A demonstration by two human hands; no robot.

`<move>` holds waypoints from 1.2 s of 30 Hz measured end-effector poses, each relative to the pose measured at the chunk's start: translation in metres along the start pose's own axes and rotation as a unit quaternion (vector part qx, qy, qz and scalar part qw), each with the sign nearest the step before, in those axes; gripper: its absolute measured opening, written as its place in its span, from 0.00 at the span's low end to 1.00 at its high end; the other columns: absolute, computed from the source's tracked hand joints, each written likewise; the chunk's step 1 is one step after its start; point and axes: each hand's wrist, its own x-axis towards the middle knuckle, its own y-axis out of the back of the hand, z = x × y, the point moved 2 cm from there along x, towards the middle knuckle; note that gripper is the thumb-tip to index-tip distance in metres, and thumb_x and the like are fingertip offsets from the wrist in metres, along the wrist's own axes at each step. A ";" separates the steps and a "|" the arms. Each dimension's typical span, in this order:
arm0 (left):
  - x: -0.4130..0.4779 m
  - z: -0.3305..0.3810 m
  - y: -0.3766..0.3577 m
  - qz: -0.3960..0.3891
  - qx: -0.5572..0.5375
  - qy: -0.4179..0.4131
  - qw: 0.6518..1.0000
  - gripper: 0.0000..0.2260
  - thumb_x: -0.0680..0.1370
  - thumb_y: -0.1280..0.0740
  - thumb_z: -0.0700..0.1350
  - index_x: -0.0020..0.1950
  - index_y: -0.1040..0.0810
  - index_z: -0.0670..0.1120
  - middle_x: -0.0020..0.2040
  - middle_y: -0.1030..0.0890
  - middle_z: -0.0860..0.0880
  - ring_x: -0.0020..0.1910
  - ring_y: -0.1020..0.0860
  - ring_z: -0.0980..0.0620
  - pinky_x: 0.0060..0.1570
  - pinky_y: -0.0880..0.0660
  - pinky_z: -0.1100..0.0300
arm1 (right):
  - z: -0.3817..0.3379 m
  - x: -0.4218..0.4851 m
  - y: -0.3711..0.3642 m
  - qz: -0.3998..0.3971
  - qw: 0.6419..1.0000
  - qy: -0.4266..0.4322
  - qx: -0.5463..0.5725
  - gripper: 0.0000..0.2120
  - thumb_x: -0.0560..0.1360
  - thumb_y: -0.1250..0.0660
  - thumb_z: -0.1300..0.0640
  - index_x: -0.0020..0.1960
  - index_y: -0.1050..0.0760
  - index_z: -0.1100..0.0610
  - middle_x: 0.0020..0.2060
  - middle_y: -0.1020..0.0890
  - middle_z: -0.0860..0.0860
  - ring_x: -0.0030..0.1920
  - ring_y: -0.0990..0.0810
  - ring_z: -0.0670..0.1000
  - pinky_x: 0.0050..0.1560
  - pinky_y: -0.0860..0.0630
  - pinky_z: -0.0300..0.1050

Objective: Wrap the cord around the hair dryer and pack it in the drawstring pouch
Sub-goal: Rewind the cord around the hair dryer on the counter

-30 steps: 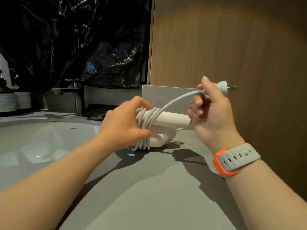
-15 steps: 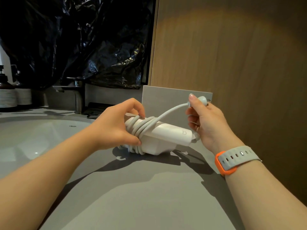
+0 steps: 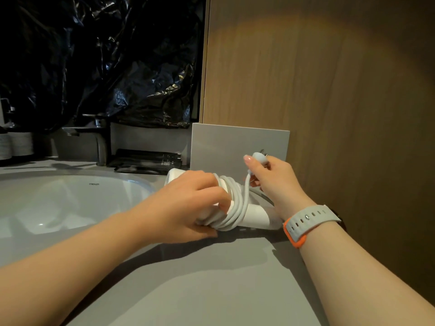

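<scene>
A bathroom: a white basin [image 3: 70, 201] is sunk in the grey counter [image 3: 188, 278] at nine o'clock, with a metal tap [image 3: 98, 142] and dispenser bottles [image 3: 16, 144] behind it.

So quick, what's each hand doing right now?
Left hand: closed on the hair dryer, over the coiled cord.
Right hand: pinching the plug.

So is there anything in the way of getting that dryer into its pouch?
No pouch is in view, so that cannot be judged. The left hand holds the hair dryer on the countertop; the right hand holds the plug.
</scene>
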 end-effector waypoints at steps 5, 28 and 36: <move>0.001 0.003 0.006 0.007 -0.064 0.083 0.994 0.08 0.75 0.41 0.57 0.50 0.30 0.56 0.37 0.22 0.57 0.40 0.30 0.60 0.43 0.35 0.73 | 0.006 -0.002 -0.009 -0.028 0.998 0.013 -0.056 0.18 0.76 0.37 0.45 0.45 0.24 0.61 0.36 0.25 0.52 0.38 0.29 0.49 0.41 0.32 0.44; 0.010 -0.021 0.013 -0.114 -0.028 0.432 0.894 0.35 0.58 0.36 0.74 0.60 0.29 0.59 0.50 0.23 0.58 0.49 0.25 0.55 0.50 0.25 0.57 | -0.009 -0.010 -0.010 -0.046 0.995 0.072 -0.047 0.12 0.70 0.29 0.48 0.44 0.20 0.57 0.50 0.24 0.50 0.51 0.28 0.47 0.47 0.33 0.43; 0.010 -0.022 0.013 -0.105 -0.061 0.402 0.908 0.23 0.64 0.32 0.67 0.54 0.32 0.62 0.52 0.22 0.55 0.49 0.25 0.56 0.52 0.26 0.57 | -0.005 -0.009 -0.011 -0.102 0.994 0.001 -0.045 0.16 0.73 0.33 0.43 0.42 0.21 0.56 0.36 0.22 0.50 0.39 0.26 0.49 0.40 0.31 0.42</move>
